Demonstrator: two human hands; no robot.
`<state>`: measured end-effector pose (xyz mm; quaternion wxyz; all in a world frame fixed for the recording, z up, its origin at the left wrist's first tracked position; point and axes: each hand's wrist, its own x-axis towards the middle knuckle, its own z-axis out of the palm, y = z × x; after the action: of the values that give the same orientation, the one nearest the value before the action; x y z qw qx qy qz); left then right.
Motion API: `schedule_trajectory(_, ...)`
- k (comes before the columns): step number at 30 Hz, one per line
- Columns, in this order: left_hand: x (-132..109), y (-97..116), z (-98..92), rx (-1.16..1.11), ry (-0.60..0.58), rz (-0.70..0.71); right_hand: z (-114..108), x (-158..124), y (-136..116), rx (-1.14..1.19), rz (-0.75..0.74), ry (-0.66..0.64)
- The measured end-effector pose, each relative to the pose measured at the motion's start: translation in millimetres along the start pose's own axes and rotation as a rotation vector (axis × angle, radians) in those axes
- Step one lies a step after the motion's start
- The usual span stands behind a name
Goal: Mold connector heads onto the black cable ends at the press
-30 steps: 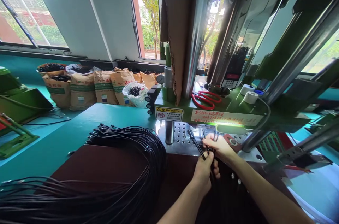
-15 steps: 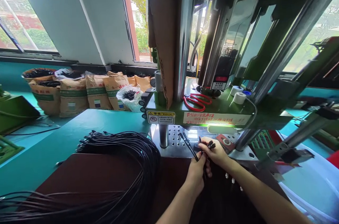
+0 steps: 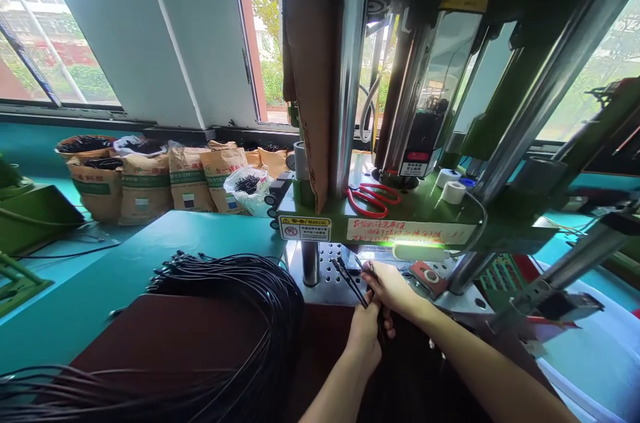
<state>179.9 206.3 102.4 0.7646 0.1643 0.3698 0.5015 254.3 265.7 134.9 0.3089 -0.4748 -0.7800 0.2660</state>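
Note:
Black cables [image 3: 353, 284] stick up out of my left hand [image 3: 366, 329], which is closed around them in front of the press bed. My right hand [image 3: 395, 289] is just above and to the right, its fingers closed on a dark cable end close to the press opening. The two hands nearly touch, and the lower part of what they hold is lost against the dark table. To the left, a large bundle of black cables [image 3: 270, 296] curves over a brown board, its connector ends gathered at the back.
The green press [image 3: 320, 209] rises right in front, with steel columns and a perforated metal bed [image 3: 327, 269]. Red-handled scissors [image 3: 373, 199] and white rolls [image 3: 453, 192] lie on its ledge. Sacks of black parts [image 3: 145, 189] line the wall. At right is a pale tub [image 3: 595, 356].
My right hand has shifted slightly left and turned, and the connector that stuck out above its fingers no longer shows. The camera view has swung a little.

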Motion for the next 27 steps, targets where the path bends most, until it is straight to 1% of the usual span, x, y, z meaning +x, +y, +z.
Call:
schedule_trajectory(2,0,0,0.3,-0.003,-0.005,-0.010,0,0,-2,0.057,0.030,0.006)
schedule_trajectory(5,-3,-1,0.5,0.016,-0.057,-0.006,-4,-3,2,0.202,0.093,-0.006)
schedule_trajectory(8,-10,0,0.9,0.050,-0.183,-0.041,-8,-12,11,0.387,0.190,-0.057)
schedule_trajectory(11,-18,1,2.9,0.119,-0.335,-0.147,-12,-23,17,0.700,0.341,-0.122)
schedule_trajectory(13,-23,1,4.9,0.164,-0.395,-0.201,-14,-29,14,0.878,0.418,-0.145)
schedule_trajectory(16,-26,-4,7.9,0.214,-0.403,-0.207,-18,-34,3,0.970,0.443,-0.178)
schedule_trajectory(19,-25,-10,9.6,0.265,-0.368,-0.184,-22,-37,-2,0.960,0.432,-0.182)
schedule_trajectory(24,-25,-18,11.8,0.277,-0.381,-0.141,-24,-40,10,0.889,0.441,-0.089)
schedule_trajectory(27,-26,-19,13.4,0.259,-0.334,-0.093,-26,-40,15,0.905,0.441,-0.025)
